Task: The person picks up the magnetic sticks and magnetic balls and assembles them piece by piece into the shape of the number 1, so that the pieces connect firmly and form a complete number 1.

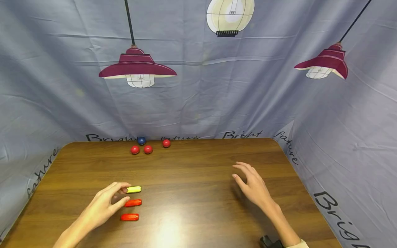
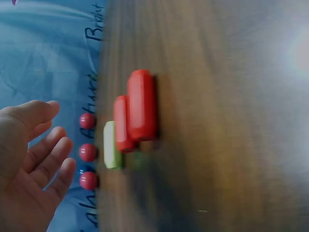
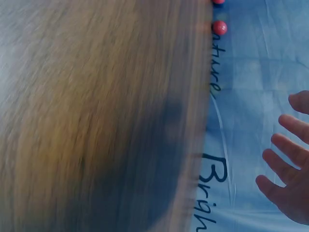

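Three short faceted blocks lie in a column on the wooden table: a yellow block (image 1: pixel 134 189) farthest back, a red block (image 1: pixel 133 203) in the middle and another red block (image 1: pixel 129 217) nearest. My left hand (image 1: pixel 102 206) hovers at their left side, its fingertips overlapping the ends of the yellow and middle red blocks in the head view. In the left wrist view, its fingers (image 2: pixel 50 152) are loosely bent with nothing between them. Over the right part of the table, my right hand (image 1: pixel 252 186) is held with relaxed, spread fingers, apart from any object.
Along the table's back edge sit three red balls (image 1: pixel 148 149) and one blue ball (image 1: pixel 141 140). Behind the table (image 1: pixel 198 172) hangs a grey-blue curtain (image 1: pixel 192 86) printed with lamps and lettering. A black object (image 1: pixel 271 242) shows beside the right forearm.
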### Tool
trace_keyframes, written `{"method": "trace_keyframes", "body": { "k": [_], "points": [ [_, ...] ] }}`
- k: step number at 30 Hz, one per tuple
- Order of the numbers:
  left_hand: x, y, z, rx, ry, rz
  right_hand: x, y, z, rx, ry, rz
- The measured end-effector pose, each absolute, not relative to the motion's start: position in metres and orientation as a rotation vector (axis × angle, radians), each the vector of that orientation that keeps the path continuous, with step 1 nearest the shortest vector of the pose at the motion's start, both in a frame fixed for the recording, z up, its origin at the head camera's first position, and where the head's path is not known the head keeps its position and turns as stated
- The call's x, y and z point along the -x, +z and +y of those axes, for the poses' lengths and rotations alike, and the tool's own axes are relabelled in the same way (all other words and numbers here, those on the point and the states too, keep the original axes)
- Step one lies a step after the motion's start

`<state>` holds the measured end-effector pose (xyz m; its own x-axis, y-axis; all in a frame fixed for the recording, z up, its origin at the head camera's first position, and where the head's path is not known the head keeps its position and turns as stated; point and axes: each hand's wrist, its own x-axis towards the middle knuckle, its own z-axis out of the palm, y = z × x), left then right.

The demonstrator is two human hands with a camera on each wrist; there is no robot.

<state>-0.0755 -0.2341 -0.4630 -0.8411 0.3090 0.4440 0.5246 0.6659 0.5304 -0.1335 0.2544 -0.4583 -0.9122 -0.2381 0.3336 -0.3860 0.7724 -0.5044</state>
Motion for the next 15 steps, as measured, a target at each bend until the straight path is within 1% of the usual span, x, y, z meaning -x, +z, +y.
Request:
{"method": "trace_keyframes", "body": {
  "k": [9,15],
  "points": [
    [0.056,-0.484,-0.238,0.633,-1.061,-2.618,0.141,-0.462,0.243,-0.522,0.991,-2.631],
    [0.05,-0.494,-0.238,0.677,-1.076,-2.569,0.146,-0.463,0.236,-0.522,1.106,-2.603]
  ]
}}
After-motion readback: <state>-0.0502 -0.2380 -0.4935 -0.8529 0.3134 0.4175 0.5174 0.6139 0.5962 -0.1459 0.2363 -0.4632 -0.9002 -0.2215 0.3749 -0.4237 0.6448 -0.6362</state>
